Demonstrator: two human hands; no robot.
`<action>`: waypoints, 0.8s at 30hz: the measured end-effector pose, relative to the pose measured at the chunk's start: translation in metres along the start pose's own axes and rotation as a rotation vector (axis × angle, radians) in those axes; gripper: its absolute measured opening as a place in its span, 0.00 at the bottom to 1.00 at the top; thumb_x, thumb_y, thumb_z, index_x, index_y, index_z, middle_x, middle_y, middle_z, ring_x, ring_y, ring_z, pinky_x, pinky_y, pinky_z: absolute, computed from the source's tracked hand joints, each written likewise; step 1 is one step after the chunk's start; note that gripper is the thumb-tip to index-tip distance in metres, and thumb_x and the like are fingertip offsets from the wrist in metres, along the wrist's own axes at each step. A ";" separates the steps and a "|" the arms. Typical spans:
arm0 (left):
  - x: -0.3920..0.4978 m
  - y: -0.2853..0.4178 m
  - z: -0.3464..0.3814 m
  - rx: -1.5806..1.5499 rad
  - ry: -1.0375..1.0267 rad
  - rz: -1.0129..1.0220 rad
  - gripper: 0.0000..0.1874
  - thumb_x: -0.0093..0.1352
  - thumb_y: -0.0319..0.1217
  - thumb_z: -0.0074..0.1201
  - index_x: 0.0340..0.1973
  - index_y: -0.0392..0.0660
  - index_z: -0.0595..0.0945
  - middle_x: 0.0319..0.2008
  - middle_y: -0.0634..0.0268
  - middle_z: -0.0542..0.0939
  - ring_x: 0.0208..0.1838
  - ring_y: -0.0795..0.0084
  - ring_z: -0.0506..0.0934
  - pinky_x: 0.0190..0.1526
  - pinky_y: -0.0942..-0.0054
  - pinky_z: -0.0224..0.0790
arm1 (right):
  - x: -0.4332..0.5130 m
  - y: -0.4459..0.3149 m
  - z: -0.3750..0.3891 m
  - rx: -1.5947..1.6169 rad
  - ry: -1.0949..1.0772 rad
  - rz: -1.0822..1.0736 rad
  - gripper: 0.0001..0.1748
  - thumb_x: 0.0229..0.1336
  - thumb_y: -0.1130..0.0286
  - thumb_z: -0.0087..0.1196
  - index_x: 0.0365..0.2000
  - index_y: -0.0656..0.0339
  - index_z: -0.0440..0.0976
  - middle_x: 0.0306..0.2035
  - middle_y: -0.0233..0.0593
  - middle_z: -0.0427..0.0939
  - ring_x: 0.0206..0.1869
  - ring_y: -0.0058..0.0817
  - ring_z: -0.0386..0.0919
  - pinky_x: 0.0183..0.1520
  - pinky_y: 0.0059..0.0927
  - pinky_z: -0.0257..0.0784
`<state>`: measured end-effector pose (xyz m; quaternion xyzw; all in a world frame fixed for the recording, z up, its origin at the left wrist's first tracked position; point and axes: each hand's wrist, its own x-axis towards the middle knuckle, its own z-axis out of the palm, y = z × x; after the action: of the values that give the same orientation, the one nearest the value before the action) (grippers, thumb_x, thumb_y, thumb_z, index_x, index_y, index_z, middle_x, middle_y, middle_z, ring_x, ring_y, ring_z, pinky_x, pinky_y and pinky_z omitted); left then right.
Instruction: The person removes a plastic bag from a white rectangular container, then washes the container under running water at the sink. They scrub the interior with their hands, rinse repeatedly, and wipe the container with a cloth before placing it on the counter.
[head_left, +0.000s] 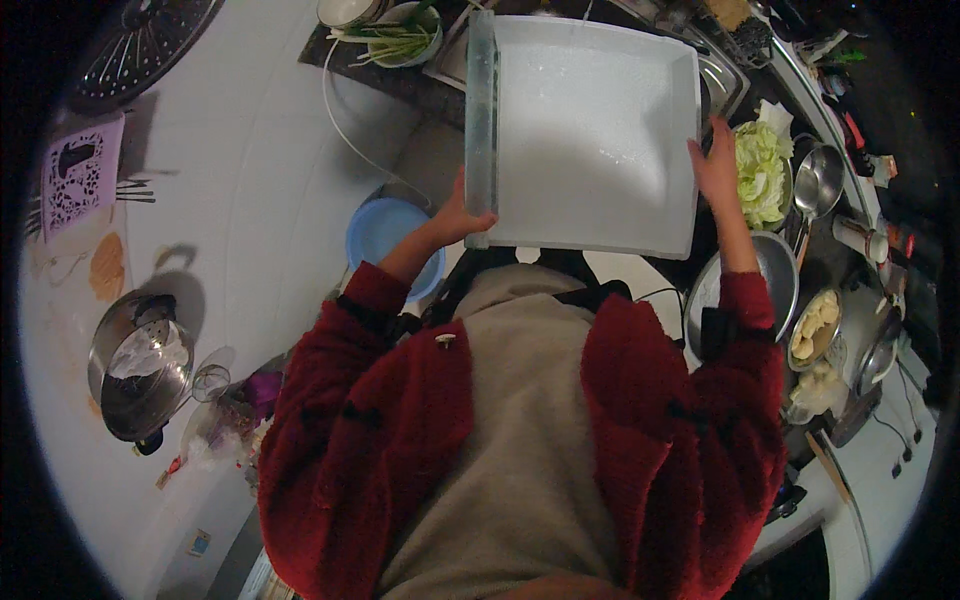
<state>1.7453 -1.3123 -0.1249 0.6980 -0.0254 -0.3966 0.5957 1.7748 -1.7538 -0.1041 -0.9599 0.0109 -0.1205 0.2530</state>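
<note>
A large white drawer-like bin (585, 142) with a clear, greenish front panel (481, 135) is held up before me, its pale inside facing the camera. My left hand (457, 216) grips the lower end of the clear panel, the thumb lying over its edge. On the opposite side, my right hand (716, 165) holds the bin's right wall; some of its fingers are hidden behind it. Metal sink edges show behind the bin. Lettuce leaves (759, 176) in a bowl lie just right of my right hand.
A blue basin (394, 244) stands low beside my left forearm. Green stalks (401, 41) fill a bowl at the top. Along the right counter are a large metal bowl (776, 277), a steel ladle (814, 180) and a bowl of pale yellow pieces (814, 326). Pots hang on the left wall.
</note>
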 end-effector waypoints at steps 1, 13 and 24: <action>0.001 -0.004 0.000 0.047 0.004 0.049 0.56 0.52 0.38 0.62 0.64 0.46 0.37 0.62 0.52 0.50 0.65 0.59 0.51 0.63 0.59 0.43 | -0.012 0.000 -0.002 -0.004 -0.030 0.097 0.32 0.49 0.70 0.53 0.54 0.68 0.57 0.54 0.57 0.62 0.57 0.49 0.61 0.59 0.40 0.56; 0.001 -0.006 -0.003 0.075 -0.027 0.044 0.55 0.52 0.38 0.62 0.64 0.46 0.38 0.61 0.51 0.51 0.65 0.57 0.52 0.63 0.59 0.45 | -0.061 -0.044 0.002 -0.239 -0.031 0.108 0.25 0.50 0.69 0.51 0.49 0.70 0.62 0.44 0.57 0.69 0.50 0.49 0.66 0.53 0.39 0.61; 0.000 0.057 0.011 -0.099 0.081 -0.056 0.50 0.55 0.38 0.62 0.63 0.42 0.45 0.55 0.54 0.61 0.57 0.59 0.63 0.59 0.62 0.52 | -0.018 -0.074 0.062 0.035 -0.481 -0.088 0.27 0.45 0.69 0.58 0.48 0.62 0.66 0.48 0.51 0.67 0.50 0.48 0.65 0.55 0.39 0.61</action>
<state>1.7636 -1.3378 -0.0763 0.6834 0.0377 -0.3853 0.6189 1.7689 -1.6573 -0.1243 -0.9560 -0.0938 0.1005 0.2591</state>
